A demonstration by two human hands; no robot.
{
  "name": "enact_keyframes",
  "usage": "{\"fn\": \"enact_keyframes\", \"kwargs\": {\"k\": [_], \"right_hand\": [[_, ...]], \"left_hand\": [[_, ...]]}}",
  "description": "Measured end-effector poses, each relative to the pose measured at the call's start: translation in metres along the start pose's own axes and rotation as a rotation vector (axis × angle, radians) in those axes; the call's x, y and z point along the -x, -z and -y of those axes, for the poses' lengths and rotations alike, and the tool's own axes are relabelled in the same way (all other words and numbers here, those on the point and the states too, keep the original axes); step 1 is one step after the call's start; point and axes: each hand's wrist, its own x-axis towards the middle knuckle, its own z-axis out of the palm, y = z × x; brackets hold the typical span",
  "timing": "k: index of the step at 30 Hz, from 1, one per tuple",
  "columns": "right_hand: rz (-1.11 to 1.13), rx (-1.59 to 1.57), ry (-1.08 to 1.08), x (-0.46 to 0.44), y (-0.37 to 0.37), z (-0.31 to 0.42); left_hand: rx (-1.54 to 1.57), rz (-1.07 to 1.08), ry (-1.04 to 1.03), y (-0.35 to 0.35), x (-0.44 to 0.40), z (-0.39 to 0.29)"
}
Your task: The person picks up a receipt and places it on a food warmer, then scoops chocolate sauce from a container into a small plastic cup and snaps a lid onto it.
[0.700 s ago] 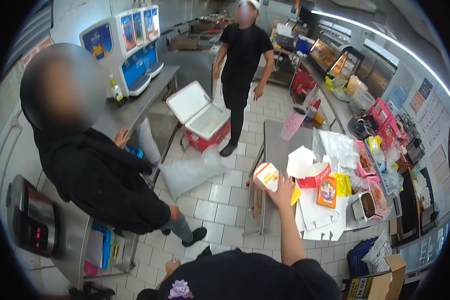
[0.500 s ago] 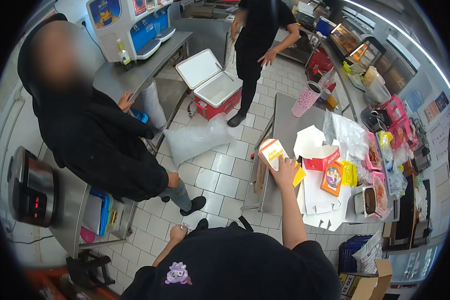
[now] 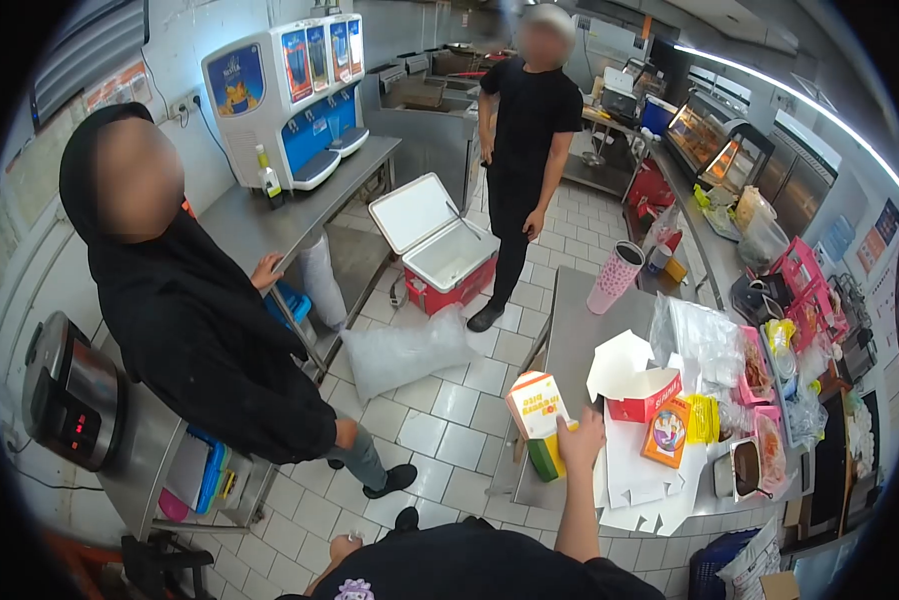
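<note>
My right hand (image 3: 582,440) is wrapped round the side of a printed carton (image 3: 540,405), white with orange and yellow on its upper part. Yellow and green show on its lower part, and it is at the left edge of the steel table (image 3: 572,310). Beside that hand, an open red and white food box (image 3: 648,392) and a small orange box (image 3: 667,432) sit on flat white cardboard (image 3: 635,480). Low by my body, my left hand (image 3: 345,550) is closed around something small and pale; my shirt partly hides it.
A person in a black hoodie (image 3: 200,310) stands at left, another in black (image 3: 532,130) at the back. A bag of ice (image 3: 410,352) and an open red cooler (image 3: 455,285) are on the floor. A pink tumbler (image 3: 615,278) and plastic bags (image 3: 705,335) stand on the table.
My view has tilted up. The carton in my right hand has turned, with green now showing below. The person at the back has lowered a hand to their side.
</note>
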Motion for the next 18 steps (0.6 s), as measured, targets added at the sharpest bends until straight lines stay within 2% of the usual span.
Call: {"fn": "enact_keyframes", "kwargs": {"k": [1,2,3,4,6,10,12,15,18], "right_hand": [[-0.009,-0.008,0.001,0.0,0.001,-0.008],[0.145,-0.108,-0.1,0.002,0.003,-0.016],[0.302,-0.207,-0.2,0.002,0.005,-0.023],[0.299,-0.21,-0.199,0.001,0.006,-0.029],[0.494,-0.26,-0.097,0.0,0.009,-0.044],[0.543,-0.337,-0.065,0.001,0.003,-0.064],[0.55,-0.236,-0.109,0.007,0.002,-0.064],[0.589,-0.248,-0.166,0.016,0.001,-0.064],[0.65,-0.236,-0.146,0.018,-0.017,-0.08]], "left_hand": [[0.001,-0.008,0.049,-0.001,0.0,-0.004],[0.001,-0.014,0.102,-0.002,0.002,-0.005],[0.129,0.068,0.154,-0.021,-0.033,0.023],[0.13,0.065,0.151,-0.016,-0.026,0.013],[-0.039,-0.041,0.056,-0.009,-0.008,-0.003],[-0.055,-0.024,0.054,-0.003,-0.012,-0.023],[-0.037,0.043,-0.015,0.002,-0.016,-0.03],[0.012,0.047,-0.07,0.002,-0.02,-0.038],[0.014,0.023,-0.037,-0.006,-0.03,-0.038]]}}
